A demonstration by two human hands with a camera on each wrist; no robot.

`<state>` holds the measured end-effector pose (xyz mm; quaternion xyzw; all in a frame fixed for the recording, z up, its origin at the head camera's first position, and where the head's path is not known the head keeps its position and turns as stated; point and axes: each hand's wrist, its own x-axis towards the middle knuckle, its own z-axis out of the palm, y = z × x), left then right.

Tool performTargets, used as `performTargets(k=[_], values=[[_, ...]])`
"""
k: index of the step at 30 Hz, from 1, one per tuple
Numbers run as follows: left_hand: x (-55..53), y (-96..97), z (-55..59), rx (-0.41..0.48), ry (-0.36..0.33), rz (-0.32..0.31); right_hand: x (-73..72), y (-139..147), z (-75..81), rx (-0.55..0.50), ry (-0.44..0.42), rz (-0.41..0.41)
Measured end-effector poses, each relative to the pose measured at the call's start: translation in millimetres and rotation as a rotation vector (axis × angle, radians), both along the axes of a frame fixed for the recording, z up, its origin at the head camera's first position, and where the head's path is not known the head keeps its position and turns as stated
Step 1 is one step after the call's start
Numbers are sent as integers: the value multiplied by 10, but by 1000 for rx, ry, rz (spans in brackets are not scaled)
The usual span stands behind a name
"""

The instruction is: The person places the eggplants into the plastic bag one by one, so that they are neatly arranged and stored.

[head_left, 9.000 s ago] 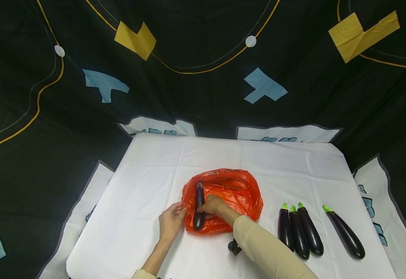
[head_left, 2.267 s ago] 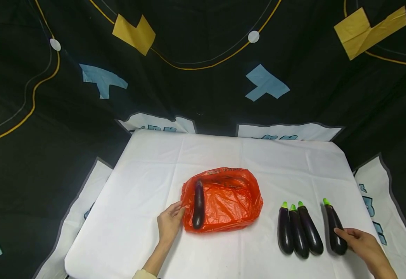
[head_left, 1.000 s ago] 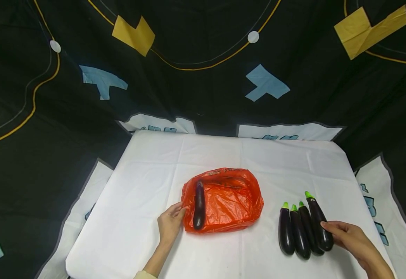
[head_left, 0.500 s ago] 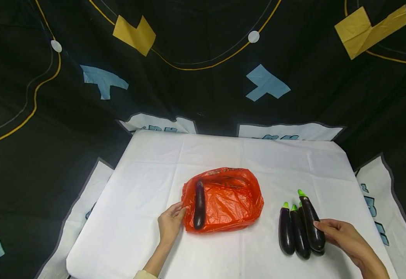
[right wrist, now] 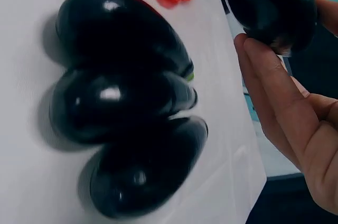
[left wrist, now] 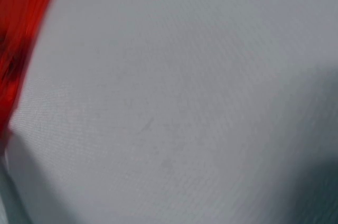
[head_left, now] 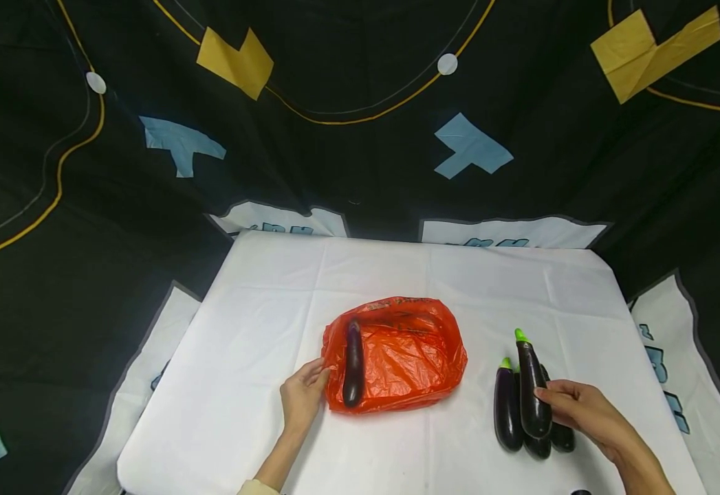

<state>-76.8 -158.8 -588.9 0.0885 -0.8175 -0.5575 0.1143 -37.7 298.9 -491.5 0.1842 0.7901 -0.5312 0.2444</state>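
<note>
In the head view, a glossy red-orange plastic bag [head_left: 406,364] lies wide-mouthed on a table spread with smooth white cloth [head_left: 273,295]. Inside the bag, along its left side, rests a long, dark purple eggplant [head_left: 353,364], its length running near to far. At the bag's left edge the bare left hand [head_left: 302,399] pinches the rim between thumb and fingers. To the right of the bag and apart from it, the bare right hand [head_left: 588,412] grips a shiny, blackish-purple eggplant with a bright green cap [head_left: 534,388], thumb on its near half and cap pointing away. It hangs over three more dark, glossy eggplants [head_left: 507,409] on the cloth to the right of the bag, partly hiding two of them. Beyond the bag and table is a black fabric backdrop [head_left: 360,179] with yellow and blue patches.

The left wrist view shows a strip of the bag at the left edge and white cloth to its right, with a blurred dark area farthest from the bag.

In the right wrist view, part of the bag shows at the top. Below it the three eggplants lie side by side; to its right, the fingers support the held eggplant.
</note>
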Motion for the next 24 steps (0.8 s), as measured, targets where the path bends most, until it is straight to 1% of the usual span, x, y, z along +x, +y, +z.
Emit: performTargets(k=[9, 12, 16, 19, 24], values=[[-10, 7, -8, -5, 26, 8, -78, -195, 26, -21, 14, 21], [-8, 7, -9, -5, 25, 10, -101, -250, 53, -34, 23, 30], [-5, 4, -13, -7, 23, 7, -130, -309, 78, -26, 25, 39], [-4, 2, -13, -5, 15, 7, -156, -348, 78, -20, 22, 44], [-9, 2, -15, -2, 7, 9, -189, -424, 80, -46, 42, 61]])
